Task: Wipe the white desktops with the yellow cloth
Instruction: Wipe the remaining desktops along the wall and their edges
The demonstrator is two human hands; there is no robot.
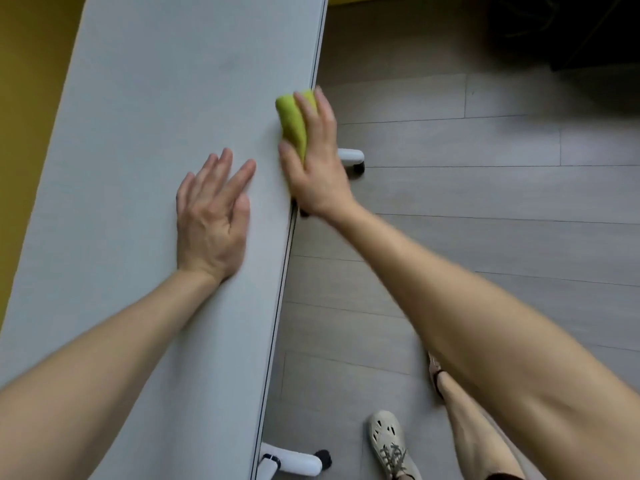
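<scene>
Wiping is the step we judge to be in hand. Our right hand (317, 168) grips the yellow cloth (294, 123), a soft, fuzzy, folded wad, with the thumb on one side and the fingers laid over it, and presses it on the right edge of the bench (156, 98). Our left hand (211, 220) lies flat and released on the smooth, matt white top, near the other. The next move, we think, calls for even pressure along the long straight edge, so that the cloth does not slip off toward the grey plank floor (450, 202).
</scene>
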